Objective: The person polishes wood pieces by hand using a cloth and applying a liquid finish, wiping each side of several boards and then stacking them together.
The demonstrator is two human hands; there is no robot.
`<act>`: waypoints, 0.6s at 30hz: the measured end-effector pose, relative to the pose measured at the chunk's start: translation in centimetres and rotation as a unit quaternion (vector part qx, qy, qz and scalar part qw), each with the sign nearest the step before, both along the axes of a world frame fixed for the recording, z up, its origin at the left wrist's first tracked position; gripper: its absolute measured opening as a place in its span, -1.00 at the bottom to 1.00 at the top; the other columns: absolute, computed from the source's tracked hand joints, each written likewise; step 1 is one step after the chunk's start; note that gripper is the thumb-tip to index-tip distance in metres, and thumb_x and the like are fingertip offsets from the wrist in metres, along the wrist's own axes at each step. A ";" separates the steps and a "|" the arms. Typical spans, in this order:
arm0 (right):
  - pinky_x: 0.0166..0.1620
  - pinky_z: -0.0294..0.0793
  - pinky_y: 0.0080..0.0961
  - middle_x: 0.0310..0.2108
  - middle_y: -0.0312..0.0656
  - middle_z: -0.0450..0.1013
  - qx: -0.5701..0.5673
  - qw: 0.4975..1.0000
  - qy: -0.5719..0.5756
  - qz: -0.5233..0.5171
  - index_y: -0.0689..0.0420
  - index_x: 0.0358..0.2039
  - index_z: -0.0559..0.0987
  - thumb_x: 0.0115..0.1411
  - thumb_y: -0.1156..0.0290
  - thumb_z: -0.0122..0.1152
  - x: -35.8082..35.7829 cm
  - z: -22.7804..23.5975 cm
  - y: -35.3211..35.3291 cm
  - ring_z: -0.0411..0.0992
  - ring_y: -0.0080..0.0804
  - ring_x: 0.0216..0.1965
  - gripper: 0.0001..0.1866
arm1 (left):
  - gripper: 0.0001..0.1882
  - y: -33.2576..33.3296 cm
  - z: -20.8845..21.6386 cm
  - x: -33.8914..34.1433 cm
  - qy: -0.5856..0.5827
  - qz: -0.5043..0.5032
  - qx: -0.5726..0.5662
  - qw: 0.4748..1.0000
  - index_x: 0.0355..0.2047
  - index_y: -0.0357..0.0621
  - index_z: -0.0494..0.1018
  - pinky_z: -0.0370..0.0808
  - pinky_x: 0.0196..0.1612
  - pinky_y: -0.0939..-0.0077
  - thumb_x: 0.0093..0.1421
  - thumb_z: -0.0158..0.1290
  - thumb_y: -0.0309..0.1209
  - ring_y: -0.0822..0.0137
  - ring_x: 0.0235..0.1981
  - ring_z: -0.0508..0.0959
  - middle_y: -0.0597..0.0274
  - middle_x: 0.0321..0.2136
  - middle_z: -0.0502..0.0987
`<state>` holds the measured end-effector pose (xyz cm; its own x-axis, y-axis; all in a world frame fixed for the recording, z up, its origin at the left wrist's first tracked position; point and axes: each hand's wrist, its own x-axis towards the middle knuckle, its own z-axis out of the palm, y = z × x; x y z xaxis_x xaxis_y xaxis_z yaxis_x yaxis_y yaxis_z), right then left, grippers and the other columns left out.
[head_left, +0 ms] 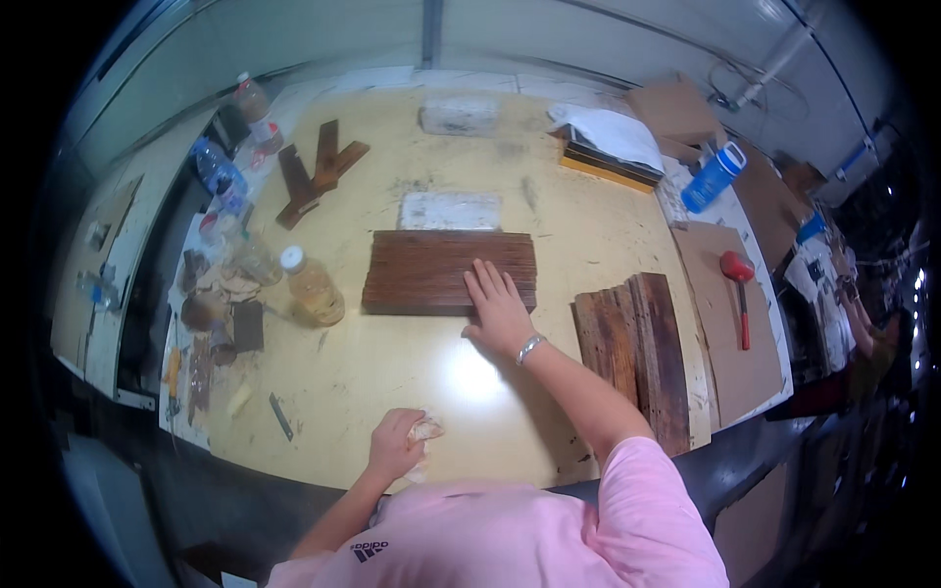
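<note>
A stack of dark brown wooden strips (421,269) lies crosswise in the middle of the table. My right hand (500,312) rests on its right part, palm down with fingers spread, and a silver bracelet circles the wrist. Close to the table's near edge, my left hand (394,447) is closed around a crumpled, stained whitish cloth (426,430). To the left of the stack stands a clear bottle (316,294) with a white cap and yellowish liquid inside. Directly behind the stack is a white, scuffed block (451,210).
Rough wooden boards (637,343) lie at right, near a red mallet (737,284) on cardboard. A blue bottle (714,177) and a cloth-topped box (610,147) are at back right. Loose wooden pieces (323,171) sit back left. A small metal strip (281,416) lies front left.
</note>
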<state>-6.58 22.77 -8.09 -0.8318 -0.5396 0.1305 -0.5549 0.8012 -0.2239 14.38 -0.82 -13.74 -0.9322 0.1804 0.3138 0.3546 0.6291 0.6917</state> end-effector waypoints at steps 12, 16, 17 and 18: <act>0.43 -0.10 -0.03 0.45 0.05 -0.06 0.002 0.995 0.056 -0.084 0.25 0.38 0.09 0.03 0.16 0.43 -0.4 -2.5 -0.5 -0.11 0.02 0.46 0.02 | -0.56 -0.6 -0.1 -0.5 -0.009 -0.004 0.045 0.999 -0.16 -0.17 0.53 0.56 -0.18 0.22 -0.15 0.15 -0.52 0.01 -0.21 0.58 0.04 -0.22 0.57; 0.43 -0.13 0.00 0.45 0.06 -0.07 0.008 0.996 0.028 -0.084 0.23 0.39 0.08 -0.06 0.15 0.49 -1.3 -2.1 -0.6 -0.13 0.03 0.46 0.09 | -0.59 -1.1 1.5 -2.0 -0.162 0.129 0.132 0.969 -0.10 -0.21 0.55 0.55 -0.11 0.25 -0.04 0.19 -0.50 0.04 -0.15 0.59 0.04 -0.19 0.59; 0.44 -0.15 0.01 0.45 0.06 -0.08 0.006 0.996 0.014 -0.083 0.23 0.39 0.09 -0.09 0.14 0.49 -1.4 -1.5 -0.6 -0.14 0.03 0.47 0.11 | -0.60 -1.7 2.7 -2.7 -0.174 0.126 0.134 0.967 -0.09 -0.20 0.55 0.55 -0.10 0.27 0.00 0.20 -0.47 0.04 -0.15 0.59 0.05 -0.19 0.60; 0.44 -0.15 0.01 0.46 0.05 -0.09 0.013 0.997 0.013 -0.080 0.22 0.40 0.07 -0.12 0.12 0.51 -1.6 -1.0 -0.8 -0.15 0.02 0.47 0.15 | -0.61 -2.3 4.2 -3.3 -0.186 0.123 0.138 0.965 -0.08 -0.18 0.56 0.55 -0.09 0.29 0.04 0.21 -0.44 0.04 -0.15 0.60 0.07 -0.19 0.61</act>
